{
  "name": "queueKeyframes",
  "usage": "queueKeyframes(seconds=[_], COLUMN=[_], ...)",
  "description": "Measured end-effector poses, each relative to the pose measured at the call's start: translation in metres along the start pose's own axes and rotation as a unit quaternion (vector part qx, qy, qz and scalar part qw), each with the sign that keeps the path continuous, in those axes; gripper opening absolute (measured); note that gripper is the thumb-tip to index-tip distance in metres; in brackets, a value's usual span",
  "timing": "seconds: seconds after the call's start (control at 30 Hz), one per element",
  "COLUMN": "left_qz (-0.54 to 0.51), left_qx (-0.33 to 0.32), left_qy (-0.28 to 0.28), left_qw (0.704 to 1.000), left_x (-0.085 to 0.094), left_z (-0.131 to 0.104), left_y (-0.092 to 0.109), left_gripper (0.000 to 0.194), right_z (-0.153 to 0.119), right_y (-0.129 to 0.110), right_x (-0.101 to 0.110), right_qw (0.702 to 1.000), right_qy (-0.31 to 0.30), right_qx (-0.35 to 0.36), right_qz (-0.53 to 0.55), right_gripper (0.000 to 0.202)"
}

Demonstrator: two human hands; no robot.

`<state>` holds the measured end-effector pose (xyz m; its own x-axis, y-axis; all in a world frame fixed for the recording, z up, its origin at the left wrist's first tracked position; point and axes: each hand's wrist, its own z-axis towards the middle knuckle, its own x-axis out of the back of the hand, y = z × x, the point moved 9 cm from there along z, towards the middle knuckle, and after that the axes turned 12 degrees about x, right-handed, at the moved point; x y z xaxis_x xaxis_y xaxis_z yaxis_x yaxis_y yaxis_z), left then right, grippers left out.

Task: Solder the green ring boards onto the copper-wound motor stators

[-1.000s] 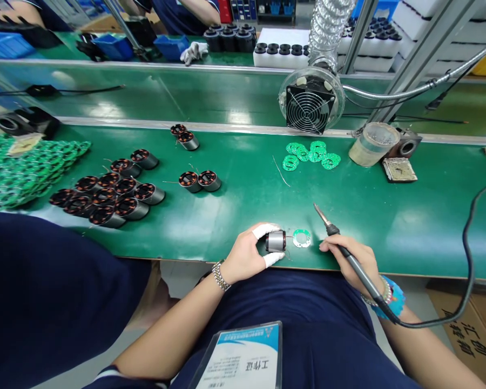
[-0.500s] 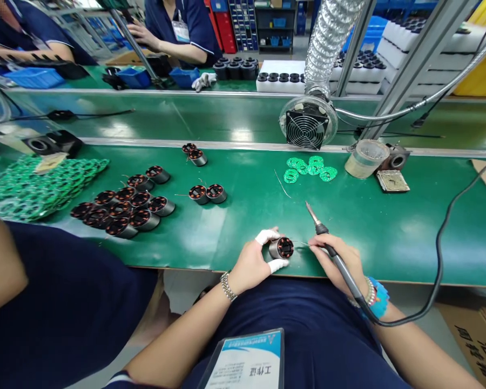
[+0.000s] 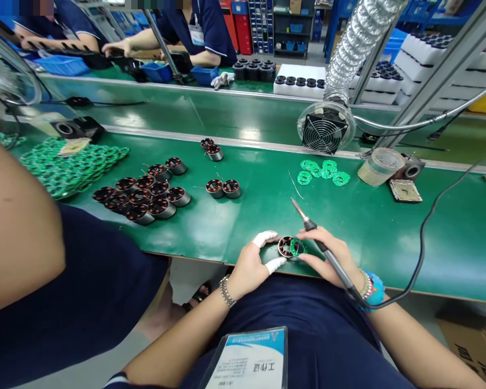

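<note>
Near the table's front edge stands a motor stator point(image 3: 284, 248) with copper windings, its open top facing up. My left hand point(image 3: 254, 260), with white covers on thumb and forefinger, closes around its left side. A soldering iron point(image 3: 335, 263) lies across my right hand point(image 3: 335, 249), its tip pointing up and left, away from the stator. The same hand pinches a green ring-shaped circuit board point(image 3: 297, 247) between thumb and fingers. That board is tilted and overlaps the right part of the stator's top; whether they touch I cannot tell.
Several stators point(image 3: 146, 197) stand grouped at left, beside a pile of green boards point(image 3: 73, 167). Loose green rings point(image 3: 328, 170) lie ahead, below a fan point(image 3: 324, 133). A plastic tub point(image 3: 380, 166) and a sponge tray point(image 3: 405, 191) stand at right. A co-worker's arm point(image 3: 20, 227) is close on the left.
My right hand has moved left to the stator and now shows a green ring board at its top. The iron's tip has shifted left. The view has turned slightly.
</note>
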<state>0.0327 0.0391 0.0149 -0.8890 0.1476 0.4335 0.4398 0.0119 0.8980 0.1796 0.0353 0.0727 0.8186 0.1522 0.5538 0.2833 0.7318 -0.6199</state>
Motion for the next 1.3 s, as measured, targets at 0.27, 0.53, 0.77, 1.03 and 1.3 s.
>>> queueKeyframes(seconds=[0.27,0.53,0.77,1.03,1.3], left_qz=[-0.119,-0.180,-0.291,-0.309,-0.319], left_qx=[0.072,0.102,0.204,0.199,0.227], left_qy=[-0.006,-0.048,-0.148,-0.182,-0.171], left_qw=[0.990,0.977,0.923,0.912,0.904], left_x=[0.011,0.006,-0.007,-0.011,-0.011], left_z=[0.008,0.012,0.017,0.018,0.016], left_y=[-0.019,-0.006,-0.017,-0.016,-0.022], left_gripper=[0.013,0.011,0.017,0.014,0.023], right_z=[0.004,0.004,-0.004,0.016,0.017], right_y=[0.008,0.006,0.009,0.011,0.023], right_x=[-0.014,-0.013,-0.010,-0.019,-0.019], right_qw=[1.000,0.999,0.998,0.999,0.999], right_qy=[-0.019,-0.026,-0.053,-0.031,-0.024], right_qx=[0.017,0.017,0.020,0.026,-0.008], right_qz=[-0.018,-0.023,-0.013,0.008,0.046], right_gripper=[0.026,0.033,0.042,0.035,0.041])
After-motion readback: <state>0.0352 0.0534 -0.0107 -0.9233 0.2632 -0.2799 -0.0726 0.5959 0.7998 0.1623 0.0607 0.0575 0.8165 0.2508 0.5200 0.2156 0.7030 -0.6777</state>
